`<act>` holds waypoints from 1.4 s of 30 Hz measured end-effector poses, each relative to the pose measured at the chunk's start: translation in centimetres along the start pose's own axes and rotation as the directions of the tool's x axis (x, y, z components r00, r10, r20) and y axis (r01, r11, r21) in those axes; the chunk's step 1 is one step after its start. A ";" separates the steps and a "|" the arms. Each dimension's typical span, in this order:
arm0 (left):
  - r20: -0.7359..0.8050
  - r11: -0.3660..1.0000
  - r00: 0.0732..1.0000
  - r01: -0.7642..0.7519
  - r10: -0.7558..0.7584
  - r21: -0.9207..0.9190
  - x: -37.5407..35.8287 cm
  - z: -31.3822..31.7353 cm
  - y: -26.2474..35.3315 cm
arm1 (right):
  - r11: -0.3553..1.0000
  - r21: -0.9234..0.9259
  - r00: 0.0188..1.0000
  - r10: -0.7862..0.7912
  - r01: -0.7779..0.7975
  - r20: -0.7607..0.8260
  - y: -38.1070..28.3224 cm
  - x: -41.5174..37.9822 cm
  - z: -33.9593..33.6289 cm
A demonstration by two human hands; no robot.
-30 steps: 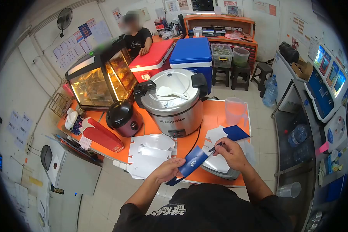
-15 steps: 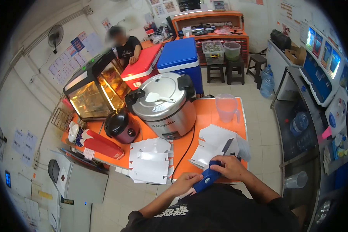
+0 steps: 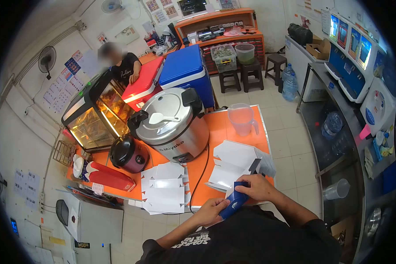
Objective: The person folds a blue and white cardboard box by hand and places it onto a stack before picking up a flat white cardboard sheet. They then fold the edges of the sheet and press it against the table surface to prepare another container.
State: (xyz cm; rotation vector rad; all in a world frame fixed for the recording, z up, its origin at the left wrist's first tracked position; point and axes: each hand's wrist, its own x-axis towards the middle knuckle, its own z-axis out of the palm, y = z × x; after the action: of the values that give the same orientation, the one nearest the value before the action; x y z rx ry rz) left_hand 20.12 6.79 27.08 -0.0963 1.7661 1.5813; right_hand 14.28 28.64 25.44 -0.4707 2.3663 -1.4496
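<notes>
Between my two hands, close to my chest, is a small blue folded carton (image 3: 236, 205) with white print. My left hand (image 3: 212, 211) pinches its left end, and my right hand (image 3: 255, 188) grips its upper right part. Just beyond them, white folded card sheets (image 3: 232, 162) lie at the edge of the orange table (image 3: 216, 128). More flat white card (image 3: 163, 188) lies further left, with a black cable beside it.
A large steel rice cooker (image 3: 171, 127) with a white scoop on its lid stands mid-table, near a smaller dark cooker (image 3: 130, 154) and a clear jug (image 3: 242, 119). Behind are red (image 3: 143, 83) and blue (image 3: 182, 68) coolers, a lit display case (image 3: 97, 119) and a person (image 3: 124, 66).
The view has turned, so the room's contents sit further left. The blue carton now looks more opened out and boxy between my hands, which both still hold it.
</notes>
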 end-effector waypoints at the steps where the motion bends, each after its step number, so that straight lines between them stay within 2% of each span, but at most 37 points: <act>1: 0.015 0.998 0.999 0.029 -0.029 -0.054 0.1 0.0 -0.3 | 1.000 -0.004 1.000 -0.001 0.001 0.007 0.0 -0.1 0.0; 2: 0.020 0.998 0.999 0.030 -0.029 -0.053 0.4 -0.1 -0.6 | 1.000 -0.005 1.000 0.003 -0.003 0.003 -0.4 -0.4 -0.3; 4: 0.003 1.000 1.000 -0.016 0.016 -0.023 1.0 -0.1 -1.0 | 0.996 -0.059 0.988 -0.054 0.063 0.146 -2.3 -1.0 -1.2; 5: 0.007 1.000 1.000 -0.016 0.017 -0.023 1.1 -0.1 -0.9 | 0.996 -0.061 0.988 -0.051 0.060 0.143 -1.9 -0.9 -1.1; 7: 0.013 1.000 1.000 0.004 -0.004 -0.006 0.8 0.2 -0.2 | 0.939 -0.124 0.940 -0.298 0.320 0.166 -0.6 -0.7 -0.4; 8: 0.019 1.000 1.000 0.004 -0.004 -0.002 0.8 0.1 -0.1 | 0.935 -0.140 0.941 -0.307 0.326 0.141 -0.4 -0.7 -0.3; 9: 0.038 1.000 0.999 0.015 -0.015 -0.002 0.8 -0.1 -0.1 | 0.936 -0.141 0.943 -0.304 0.322 0.133 -0.8 -0.8 -0.6; 11: 0.063 1.000 0.998 0.023 -0.023 0.000 1.0 0.2 -0.1 | 0.995 -0.081 0.997 -0.047 0.052 0.060 -1.9 -0.9 -1.5; 12: 0.011 0.994 0.999 -0.035 0.037 -0.108 1.3 0.7 -0.3 | 0.998 -0.061 1.000 0.004 -0.005 -0.020 -1.7 -0.8 -1.4; 13: -0.047 0.972 0.995 -0.096 0.088 -0.213 1.4 1.0 -0.5 | 0.998 -0.062 1.000 0.008 -0.010 -0.023 -1.9 -0.9 -1.5; 14: -0.043 0.972 0.995 -0.095 0.088 -0.213 1.4 0.8 -0.5 | 0.995 -0.103 1.000 -0.011 0.010 -0.010 -2.3 -0.9 -1.7; 15: -0.003 0.984 1.000 -0.008 0.007 -0.179 1.3 0.4 -0.4 | 0.989 -0.144 0.999 -0.032 0.032 0.004 -2.5 -0.9 -1.8; 16: 0.033 0.987 0.997 0.079 -0.075 -0.140 1.2 0.1 -0.2 | 0.973 -0.180 0.990 -0.141 0.144 0.030 -1.4 -0.7 -1.3; 17: 0.036 0.987 0.996 0.081 -0.077 -0.136 1.2 0.1 -0.1 | 0.974 -0.178 0.990 -0.139 0.141 0.025 -1.3 -0.7 -1.3; 19: 0.037 0.984 0.994 0.103 -0.098 -0.144 1.0 0.5 0.3 | 0.956 -0.173 0.967 -0.214 0.236 0.137 -1.2 -0.8 -1.3; 23: 0.073 0.976 0.996 0.072 -0.058 -0.203 0.2 1.2 1.5 | 0.968 -0.182 0.985 -0.162 0.171 0.063 -1.1 -0.9 -1.6; 25: 0.042 0.980 0.994 0.104 -0.099 -0.167 0.0 1.3 2.0 | 0.990 -0.139 0.997 -0.039 0.029 -0.070 -1.0 -0.8 -1.3; 26: 0.042 0.981 0.994 0.102 -0.097 -0.165 0.1 1.2 1.8 | 0.981 -0.187 0.994 -0.073 0.057 -0.079 -1.1 -0.8 -1.1; 30: 0.023 0.965 0.996 0.088 -0.085 -0.247 1.1 0.8 -0.4 | 0.981 -0.180 0.994 -0.084 0.071 -0.069 -1.1 -0.9 -0.9; 32: 0.025 0.960 0.997 0.076 -0.072 -0.270 1.1 0.8 -1.0 | 0.951 -0.242 0.981 -0.181 0.192 0.069 -0.9 -0.9 -1.0; 35: 0.069 0.971 0.996 0.075 -0.061 -0.226 1.0 0.7 -0.2 | 0.949 -0.241 0.977 -0.181 0.204 0.113 -1.3 -1.2 -1.3; 36: 0.065 0.992 0.997 0.044 -0.036 -0.122 0.6 0.9 0.7 | 0.929 -0.254 0.958 -0.230 0.269 0.172 -1.3 -1.2 -1.5; 37: 0.062 1.000 0.998 0.016 -0.015 -0.017 0.5 1.0 1.3 | 0.926 -0.258 0.957 -0.237 0.274 0.166 -1.5 -1.3 -1.5; 39: 0.081 0.997 0.995 0.055 -0.050 -0.053 0.8 0.7 0.6 | 0.944 -0.218 0.953 -0.197 0.248 0.229 -1.7 -1.6 -1.3; 41: 0.041 0.998 0.999 -0.008 0.006 0.060 1.0 0.7 0.3 | 0.943 -0.189 0.949 -0.233 0.273 0.210 -1.4 -1.5 -1.3; 42: 0.035 0.998 0.999 -0.010 0.008 0.059 1.2 0.7 0.2 | 0.954 -0.192 0.968 -0.204 0.231 0.148 -1.1 -1.5 -1.4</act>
State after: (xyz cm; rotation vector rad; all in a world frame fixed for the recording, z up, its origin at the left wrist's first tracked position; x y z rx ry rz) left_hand 19.52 7.89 26.60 -0.0317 1.7867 1.5270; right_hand 15.11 29.89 27.17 -0.8769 2.4348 -1.2199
